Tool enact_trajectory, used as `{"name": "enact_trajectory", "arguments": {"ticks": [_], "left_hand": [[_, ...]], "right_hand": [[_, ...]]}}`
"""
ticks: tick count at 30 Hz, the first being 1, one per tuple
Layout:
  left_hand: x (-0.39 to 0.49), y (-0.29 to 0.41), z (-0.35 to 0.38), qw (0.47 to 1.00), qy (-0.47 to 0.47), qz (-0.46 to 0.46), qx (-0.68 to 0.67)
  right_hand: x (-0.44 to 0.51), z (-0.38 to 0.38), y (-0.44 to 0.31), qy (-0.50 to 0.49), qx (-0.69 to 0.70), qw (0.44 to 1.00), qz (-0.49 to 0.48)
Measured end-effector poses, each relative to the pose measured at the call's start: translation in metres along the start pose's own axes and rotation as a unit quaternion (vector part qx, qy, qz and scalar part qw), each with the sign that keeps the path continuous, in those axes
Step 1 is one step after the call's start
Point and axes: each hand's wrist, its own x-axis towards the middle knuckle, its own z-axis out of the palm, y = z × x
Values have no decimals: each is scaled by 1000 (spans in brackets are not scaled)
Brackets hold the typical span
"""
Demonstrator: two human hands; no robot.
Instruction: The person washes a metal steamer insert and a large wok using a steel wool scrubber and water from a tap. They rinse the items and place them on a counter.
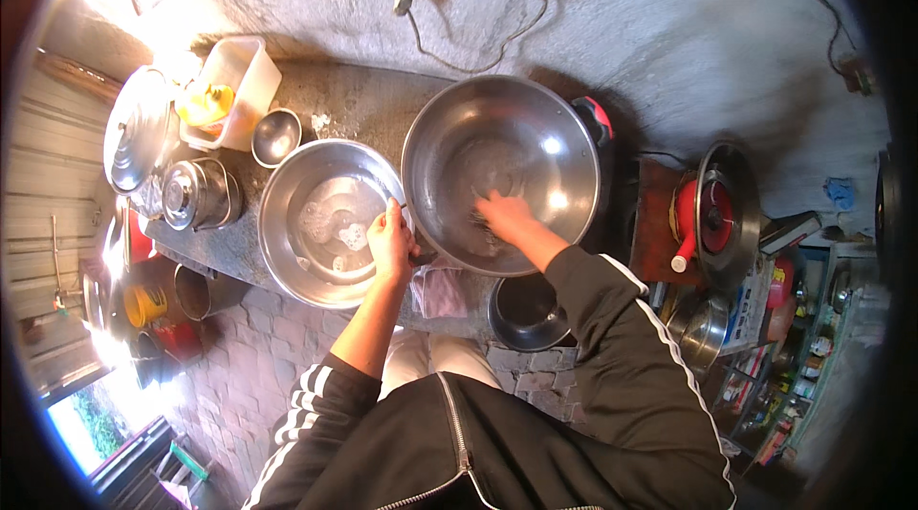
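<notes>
A large metal wok rests tilted on the worktop, with a red-and-black handle at its far right. My left hand is closed around its dark near-side handle, over the rim of a steel basin. Shallow water with patches of foam lies in that basin. My right hand reaches into the wok, fingers down at its wet bottom. Blur hides whether something wiry is held under those fingers.
A pink cloth lies at the worktop's front edge, beside a dark pan set lower. Leftward stand a small steel bowl, a lidded pot and a plastic tub. A large lid leans at right.
</notes>
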Motion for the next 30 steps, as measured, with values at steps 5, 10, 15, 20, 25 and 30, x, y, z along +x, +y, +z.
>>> {"name": "enact_trajectory", "arguments": {"ticks": [5, 10, 15, 20, 25, 30], "left_hand": [[2, 3, -6, 1000, 6, 10, 3], [12, -11, -3, 999, 1, 22, 38], [100, -55, -74, 989, -52, -7, 139], [115, -41, -53, 981, -106, 55, 153], [118, -44, -12, 976, -122, 47, 174], [6, -145, 18, 910, -274, 21, 310]], "right_hand": [[-39, -29, 53, 28, -47, 982, 183], [-30, 8, 32, 24, 63, 964, 256], [-4, 38, -30, 38, 60, 993, 97], [-49, -31, -92, 213, 266, 913, 224], [-170, -42, -131, 480, 416, 740, 222], [-281, 72, -154, 524, 607, 522, 289]]}}
